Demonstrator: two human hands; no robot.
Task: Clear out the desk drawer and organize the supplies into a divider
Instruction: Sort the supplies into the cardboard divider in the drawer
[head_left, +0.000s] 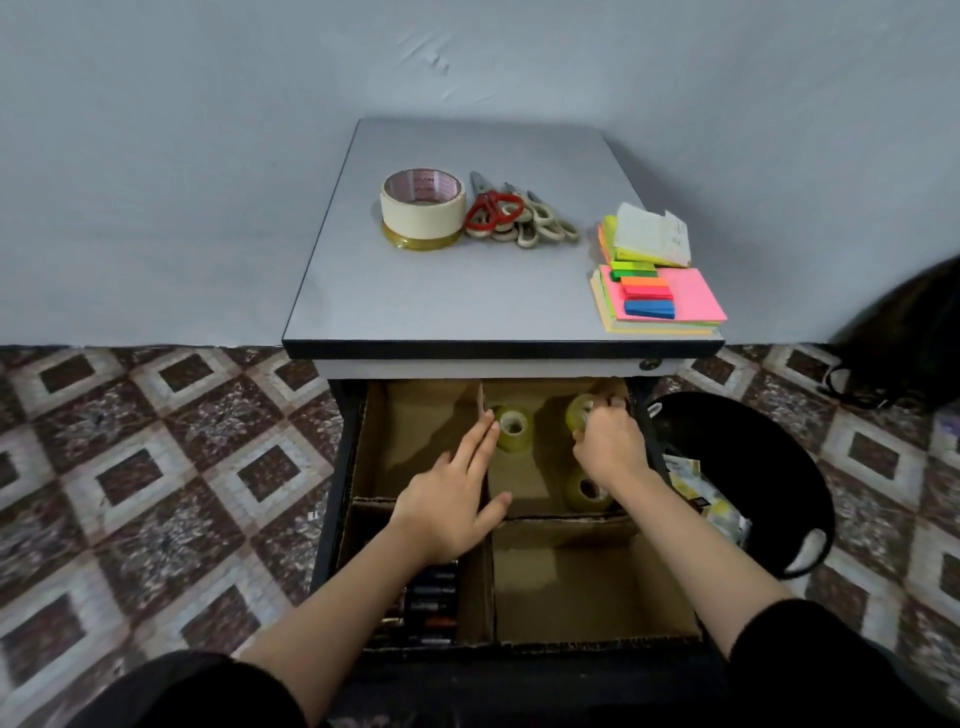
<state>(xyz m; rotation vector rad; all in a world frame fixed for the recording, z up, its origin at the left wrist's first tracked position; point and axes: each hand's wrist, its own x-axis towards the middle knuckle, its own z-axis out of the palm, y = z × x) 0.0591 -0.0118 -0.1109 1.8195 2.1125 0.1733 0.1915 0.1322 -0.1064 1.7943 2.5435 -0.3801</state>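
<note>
Head view: the only print is on the desk top (441, 296), where red lettering rings the inner core of the masking tape roll (422, 208) at 11 o'clock, too blurred to read. That roll stands on a flatter yellow tape roll (422, 241). Just right of it, red-handled scissors (491, 208) lie across a heap of cream-handled scissors (540, 226). At 2 o'clock a yellow pad (621, 249) carries white slips with faint, unreadable marks. Nearer the front, coloured index flags (647, 296) lie on a pink sticky-note stack (693, 299) that reaches the right edge. Open grey surface spans the top's middle and left front. Below, the drawer (340, 493) is pulled out and holds a cardboard divider (561, 587) of four compartments. Dark pens (431, 608) lie in the 7 o'clock compartment, the 10 and 5 o'clock ones show bare cardboard, and the tape sits in the 1 o'clock one. The left hand (457, 493) lies flat along the centre partition, fingers straight and together pointing to 12 o'clock, with the thumb spread over the cross wall. Its fingertips are just beside the left tape roll (514, 428). The right hand (610, 441) curls its fingers round the far tape roll (579, 410) by the right wall, and the near tape roll (584, 491) sits under its wrist. A black bin (753, 467) stands just right of the drawer.
</note>
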